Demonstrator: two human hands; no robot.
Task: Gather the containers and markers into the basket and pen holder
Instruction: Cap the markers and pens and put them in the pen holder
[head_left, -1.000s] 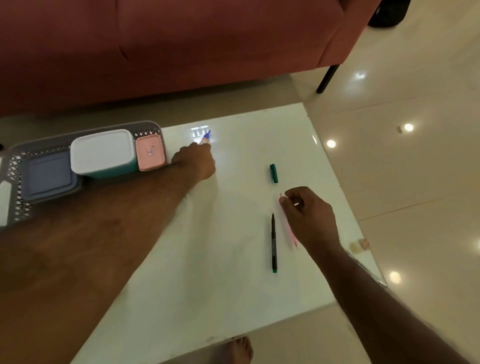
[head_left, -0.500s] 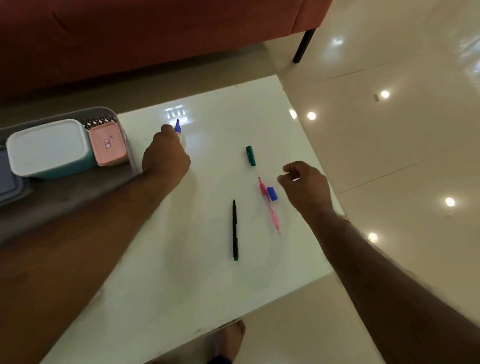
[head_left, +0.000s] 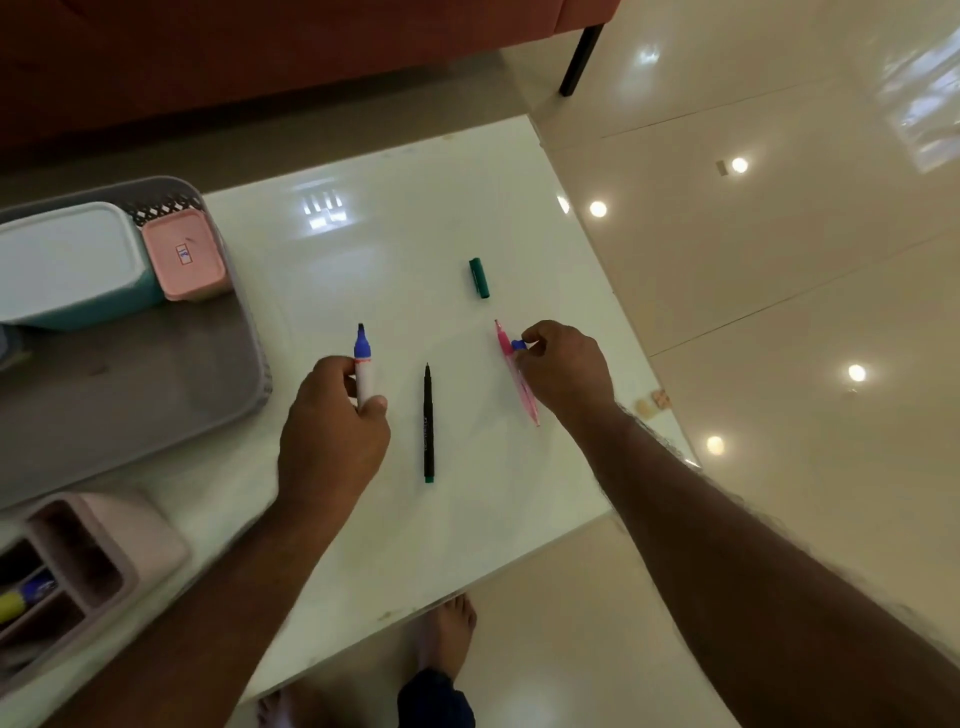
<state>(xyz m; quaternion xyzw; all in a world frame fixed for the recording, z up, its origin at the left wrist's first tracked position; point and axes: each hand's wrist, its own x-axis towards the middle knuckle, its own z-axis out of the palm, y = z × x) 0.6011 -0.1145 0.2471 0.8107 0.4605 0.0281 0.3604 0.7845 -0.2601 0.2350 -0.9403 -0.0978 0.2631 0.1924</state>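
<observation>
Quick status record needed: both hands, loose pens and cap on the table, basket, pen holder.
left hand: grips uncapped blue marker
right hand: pinches blue cap, beside pink pen
black pen: lying on table, between hands
green cap: loose on table
basket: holds white container, pink container
pen holder: near left, contents blurred

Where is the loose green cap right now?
In the head view the green cap lies alone on the white table, toward its far right side, just beyond the pink pen and the right hand.
</observation>
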